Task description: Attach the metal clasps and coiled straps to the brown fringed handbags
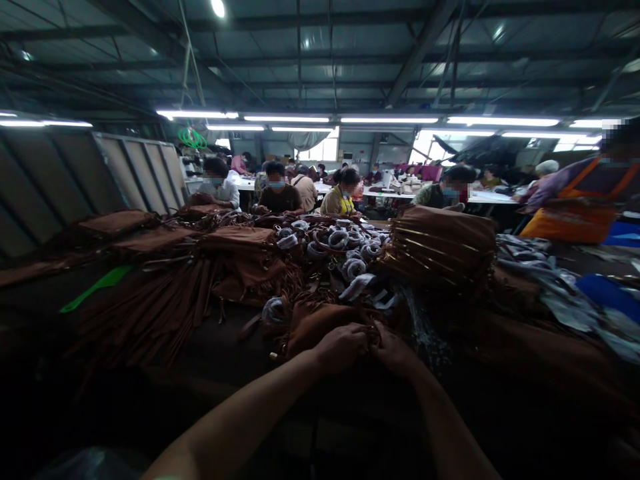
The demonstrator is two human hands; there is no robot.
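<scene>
A brown handbag [320, 323] lies on the dark table in front of me, with both hands at its right end. My left hand [343, 347] has its fingers curled closed on the bag's edge. My right hand [395, 348] meets it from the other side, its fingers pinched at the same spot. What exactly lies between the fingertips is too dark to make out. Just behind the bag is a heap of straps with rings wrapped in pale film [345, 250]. A small gold-coloured metal piece [273, 356] shows by the bag's lower left corner.
Stacked brown bags [440, 243] rise at the right, more bags [240, 250] at the left. Long brown strips [160, 310] and a green brush-like tool [97, 288] lie left. A bundle of thin pale strands [423, 327] hangs near my right hand. Several people sit beyond; one in an orange apron [570, 223] stands right.
</scene>
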